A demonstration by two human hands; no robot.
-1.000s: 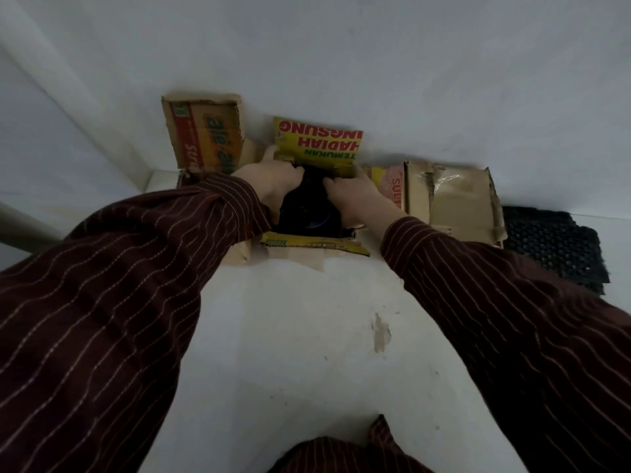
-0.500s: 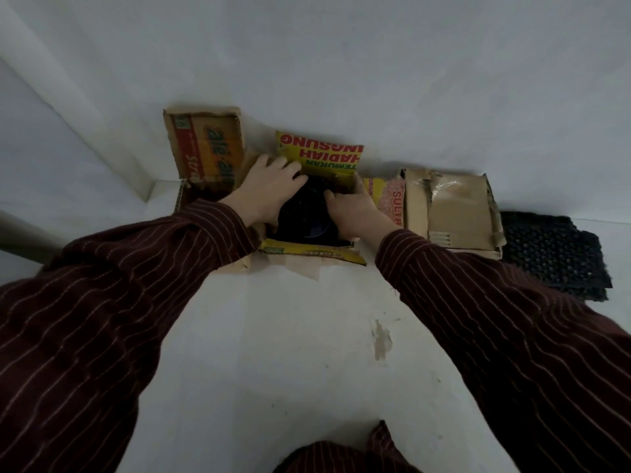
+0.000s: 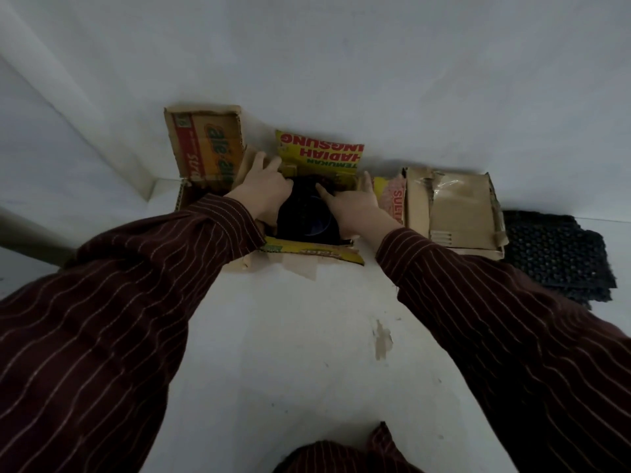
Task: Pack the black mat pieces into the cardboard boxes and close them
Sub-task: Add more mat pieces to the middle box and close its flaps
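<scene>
Presently, the person is reaching forward with both arms, in dark maroon pinstriped sleeves (image 3: pixel 136 302), to an open cardboard box with yellow printed flaps (image 3: pixel 321 153) that is standing on the white floor (image 3: pixel 273 353) against the white wall (image 3: pixel 341 63). The left hand (image 3: pixel 264 192) is lying over the box's left edge with its fingers (image 3: pixel 261 162) stretched out straight and spread, the tips touching the base of the far flap; it is holding nothing. The right hand (image 3: pixel 355 209) is resting palm-down at the box's right side, likewise flat and spread, its thumb (image 3: pixel 322 192) pointing across the dark contents. Between the two hands, the black mat pieces (image 3: pixel 300 213) are sitting inside the box, filling its opening; their detail is too dark to make out. The near yellow flap is hanging outward below the wrists. Just left of the left hand, a second cardboard box with an orange and red printed flap (image 3: pixel 205 145) is standing open, its flap leaning against the wall. Just right of the right hand, a plain brown cardboard box with torn tape (image 3: pixel 457 213) is lying closed. Farther right, a stack of black perforated rubber mats (image 3: pixel 560 254) is lying on the floor.
</scene>
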